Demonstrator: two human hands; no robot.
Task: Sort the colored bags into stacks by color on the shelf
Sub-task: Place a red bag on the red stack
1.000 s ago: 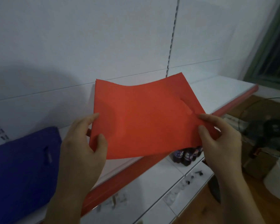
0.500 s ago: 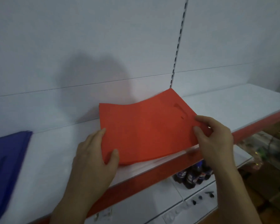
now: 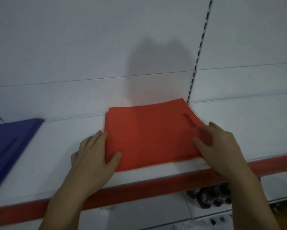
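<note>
A white panelled back wall (image 3: 89,47) is seen behind a white shelf (image 3: 56,155) with a red front edge.

1. Far left: a stack of blue bags (image 3: 10,143) lies flat on the shelf, well apart from the red stack.
2. Left hand (image 3: 93,156): the fingers are laid straight along the left edge of the red bag (image 3: 149,135), and the thumb rests on its top face. The grip is relaxed and flat. Nothing is pinched, as far as can be seen.
3. Centre: the red bag lies flat on the shelf, against the back wall, on top of further red layers whose edges show at the rear left corner. Its handle slot (image 3: 189,121) faces right.
4. Right hand (image 3: 220,146): the index finger and thumb are pressed flat on the right part of the bag, just below the slot. The grip is open, and the remaining fingers lie off the right edge.
5. Right: a slotted upright (image 3: 199,52) runs up the wall just behind the bag. Dark bottles (image 3: 210,196) stand on a lower shelf.

Change noted: one second ago the red bag was held in the air before the shelf, pinched at both sides. Half a second ago it was being lowered, sagging. It is now set down and flattened.

Consequence: placement of this bag is judged nearly complete. Only squaring of the edges and withdrawal of the hands are expected to remain. The colours are kept separate so far.
</note>
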